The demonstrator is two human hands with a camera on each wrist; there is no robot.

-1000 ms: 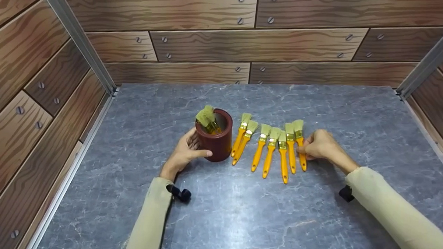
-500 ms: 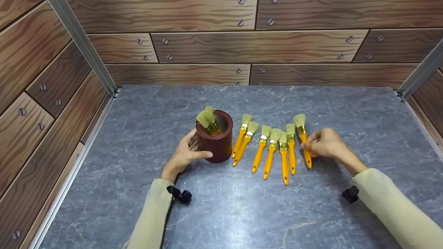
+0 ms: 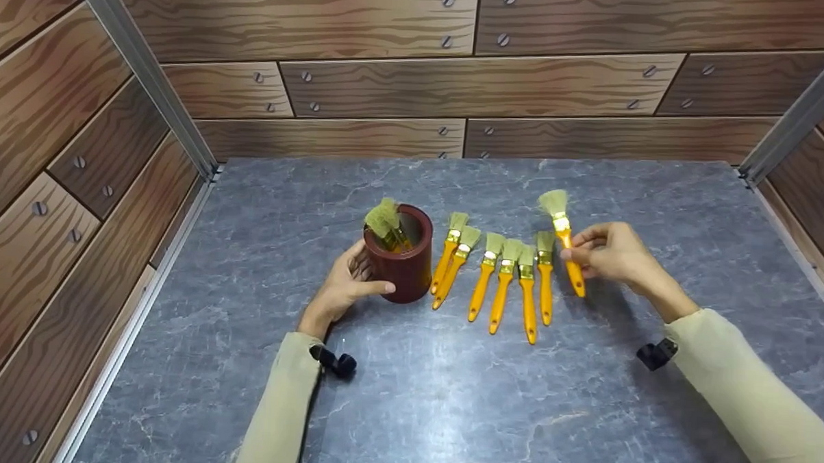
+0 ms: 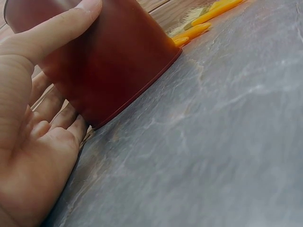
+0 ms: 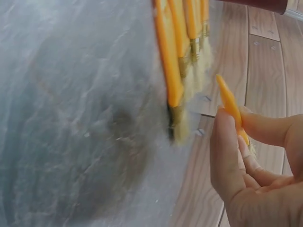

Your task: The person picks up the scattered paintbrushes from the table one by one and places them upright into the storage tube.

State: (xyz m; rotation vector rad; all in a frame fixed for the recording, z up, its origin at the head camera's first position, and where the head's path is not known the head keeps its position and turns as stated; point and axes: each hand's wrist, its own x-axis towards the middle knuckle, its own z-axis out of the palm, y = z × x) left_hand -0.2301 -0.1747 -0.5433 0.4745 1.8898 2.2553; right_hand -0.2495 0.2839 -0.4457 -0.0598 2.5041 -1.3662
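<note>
A dark red cup (image 3: pixel 405 276) stands upright on the table, with several paintbrushes (image 3: pixel 383 220) leaning in it, bristles up. My left hand (image 3: pixel 341 287) holds the cup from its left side, thumb across the front and fingers behind; the left wrist view shows this thumb (image 4: pixel 61 28) lying on the cup wall. Between thumb and fingers, my right hand (image 3: pixel 613 256) pinches the orange handle of a paintbrush (image 3: pixel 560 223), bristles pointing away and up. In the right wrist view the held paintbrush (image 5: pixel 229 101) is clear of the table, its bristles mostly hidden behind the fingers.
Between the cup and my right hand lies a row of several orange-handled paintbrushes (image 3: pixel 498 289), bristles facing the back. The leftmost paintbrush (image 3: pixel 444 263) lies close by the cup. Wood-patterned walls (image 3: pixel 362 86) enclose the grey marbled table (image 3: pixel 447 411) at the back and sides.
My right hand has lifted the rightmost paintbrush off the table, moving it up and slightly back, away from the row. The left hand and cup have stayed put.
</note>
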